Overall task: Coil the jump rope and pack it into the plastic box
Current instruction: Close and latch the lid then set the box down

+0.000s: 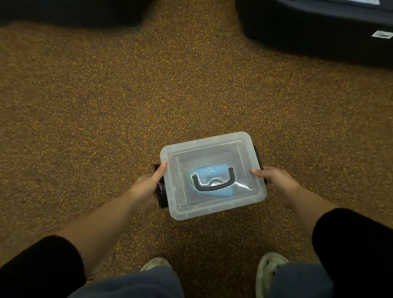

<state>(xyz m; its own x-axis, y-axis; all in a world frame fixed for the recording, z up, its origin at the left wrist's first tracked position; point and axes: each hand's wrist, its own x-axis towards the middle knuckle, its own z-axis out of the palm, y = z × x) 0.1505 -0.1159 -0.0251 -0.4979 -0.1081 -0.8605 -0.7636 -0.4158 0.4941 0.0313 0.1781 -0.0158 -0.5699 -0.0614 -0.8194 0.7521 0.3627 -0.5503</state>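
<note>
A clear plastic box [220, 203] with its lid on is held above the speckled floor, a black carry handle [213, 182] lying flat on the lid. Through the lid a light blue shape [208, 171] shows inside; I cannot tell if it is the jump rope. My left hand [147, 188] grips the box's left side at a black side latch [161, 195], thumb on the lid rim. My right hand [274, 177] grips the right side by the other black latch [258, 158].
Brown floor [91, 111] with yellow flecks lies all around. A dark machine base [322, 16] with stickers stands at the top right, and another dark object [69, 9] at the top left. My two shoes [267, 269] and grey trouser legs are at the bottom.
</note>
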